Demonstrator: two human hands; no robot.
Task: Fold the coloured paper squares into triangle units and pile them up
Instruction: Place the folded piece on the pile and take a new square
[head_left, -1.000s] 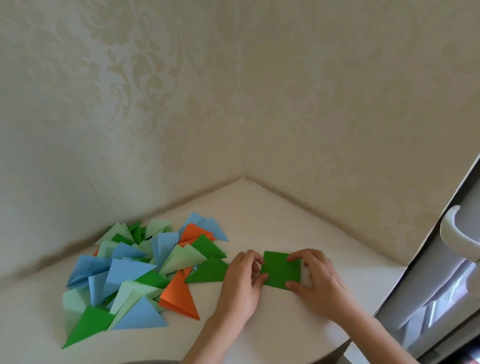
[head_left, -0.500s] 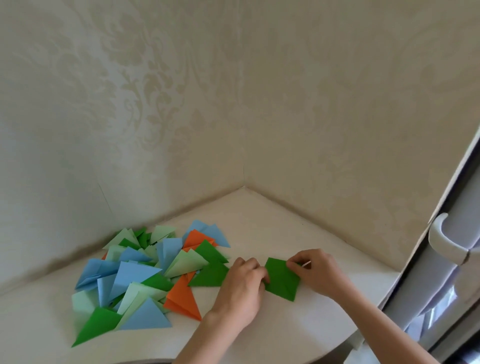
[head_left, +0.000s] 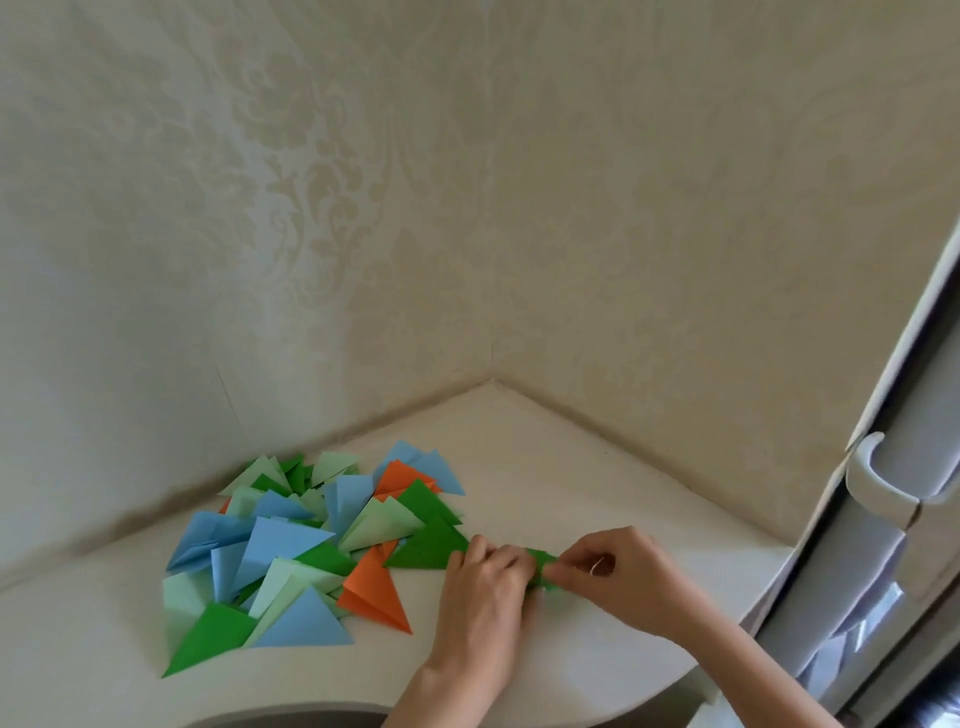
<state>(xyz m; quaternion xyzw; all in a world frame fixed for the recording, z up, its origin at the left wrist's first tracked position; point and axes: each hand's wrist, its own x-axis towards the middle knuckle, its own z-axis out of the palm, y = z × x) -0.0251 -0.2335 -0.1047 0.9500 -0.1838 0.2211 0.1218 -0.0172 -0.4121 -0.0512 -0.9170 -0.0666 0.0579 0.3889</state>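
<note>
A dark green paper piece (head_left: 543, 564) lies on the white corner table (head_left: 597, 483), mostly covered by both hands. My left hand (head_left: 485, 587) presses its left part down with curled fingers. My right hand (head_left: 618, 574) pinches its right edge between thumb and fingers. Only a narrow green strip shows between them. To the left sits a loose pile of folded triangles (head_left: 301, 551) in blue, light green, dark green and orange.
Patterned beige walls meet in a corner behind the table. A white door or window frame with a curved handle (head_left: 872, 478) stands close on the right. The table's curved front edge runs just below my wrists.
The green paper showed as a flat square a second ago; now it is folded narrower and nearly hidden. My right hand moved left toward my left hand, closing over the paper.
</note>
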